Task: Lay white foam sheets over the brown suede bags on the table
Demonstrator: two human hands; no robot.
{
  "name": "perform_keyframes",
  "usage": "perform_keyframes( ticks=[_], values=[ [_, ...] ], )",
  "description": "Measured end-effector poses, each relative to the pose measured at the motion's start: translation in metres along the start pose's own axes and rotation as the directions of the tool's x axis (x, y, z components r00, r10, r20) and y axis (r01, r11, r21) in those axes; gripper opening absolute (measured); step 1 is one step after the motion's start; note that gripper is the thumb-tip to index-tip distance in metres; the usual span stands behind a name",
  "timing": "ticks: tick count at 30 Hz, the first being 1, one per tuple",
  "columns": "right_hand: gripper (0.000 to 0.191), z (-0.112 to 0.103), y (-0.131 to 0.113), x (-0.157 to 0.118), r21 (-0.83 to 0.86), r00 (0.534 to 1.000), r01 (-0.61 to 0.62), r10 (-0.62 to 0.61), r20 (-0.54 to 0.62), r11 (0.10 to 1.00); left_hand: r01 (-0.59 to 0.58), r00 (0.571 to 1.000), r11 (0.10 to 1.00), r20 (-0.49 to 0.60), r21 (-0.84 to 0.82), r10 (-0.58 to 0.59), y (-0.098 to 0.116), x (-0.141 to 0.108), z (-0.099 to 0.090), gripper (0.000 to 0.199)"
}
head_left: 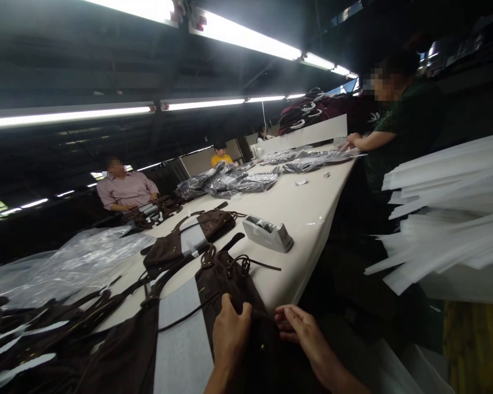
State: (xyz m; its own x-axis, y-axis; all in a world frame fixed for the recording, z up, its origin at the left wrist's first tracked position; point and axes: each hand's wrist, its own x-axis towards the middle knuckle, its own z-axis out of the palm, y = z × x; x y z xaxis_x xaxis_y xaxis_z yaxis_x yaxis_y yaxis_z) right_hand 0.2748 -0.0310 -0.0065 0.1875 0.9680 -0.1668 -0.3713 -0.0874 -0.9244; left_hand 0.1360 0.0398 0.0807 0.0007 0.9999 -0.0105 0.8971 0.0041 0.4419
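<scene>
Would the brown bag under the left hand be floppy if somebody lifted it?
Probably floppy: the brown bag looks like soft cloth, with folds in it. Its loose cords would likely dangle, since one trails over the table. The pale strip across it might bend, looking thin.

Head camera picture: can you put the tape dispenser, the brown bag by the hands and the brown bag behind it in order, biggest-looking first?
1. Nearer brown bag
2. Brown bag behind it
3. Tape dispenser

Being nearest helps the first bag look biggest.
</scene>
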Motion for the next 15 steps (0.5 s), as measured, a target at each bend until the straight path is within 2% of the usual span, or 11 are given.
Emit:
perform_keyframes(
  ticks=[2,5,8,10,13,15],
  values=[
    [0.069,-0.002,0.008,0.003,0.012,0.990,-0.131,0.130,0.055,0.991,-0.008,1.000,1.000,0.013,0.024,0.007,-0.005,0.002,-0.005,0.020],
    [0.066,0.005,0.012,-0.002,0.057,0.926,-0.281,0.256,0.276,0.958,-0.045,0.998,0.998,0.047,0.042,0.043,-0.016,0.006,-0.017,0.021],
    [0.061,0.014,0.005,-0.007,0.180,0.853,-0.380,0.268,0.448,0.907,-0.091,0.992,0.995,0.089,0.038,0.088,-0.028,0.012,-0.030,0.022],
    [0.052,0.019,-0.001,-0.005,0.222,0.839,-0.401,0.259,0.478,0.889,-0.116,0.988,0.993,0.106,0.028,0.113,-0.033,0.015,-0.035,0.024],
    [0.039,0.026,-0.010,0.004,0.241,0.887,-0.355,0.244,0.393,0.903,-0.121,0.987,0.992,0.107,0.025,0.118,-0.037,0.015,-0.037,0.023],
    [0.030,0.030,-0.014,0.010,0.170,0.958,-0.201,0.157,0.240,0.965,-0.112,0.989,0.994,0.096,0.021,0.109,-0.035,0.015,-0.036,0.020]
  ],
)
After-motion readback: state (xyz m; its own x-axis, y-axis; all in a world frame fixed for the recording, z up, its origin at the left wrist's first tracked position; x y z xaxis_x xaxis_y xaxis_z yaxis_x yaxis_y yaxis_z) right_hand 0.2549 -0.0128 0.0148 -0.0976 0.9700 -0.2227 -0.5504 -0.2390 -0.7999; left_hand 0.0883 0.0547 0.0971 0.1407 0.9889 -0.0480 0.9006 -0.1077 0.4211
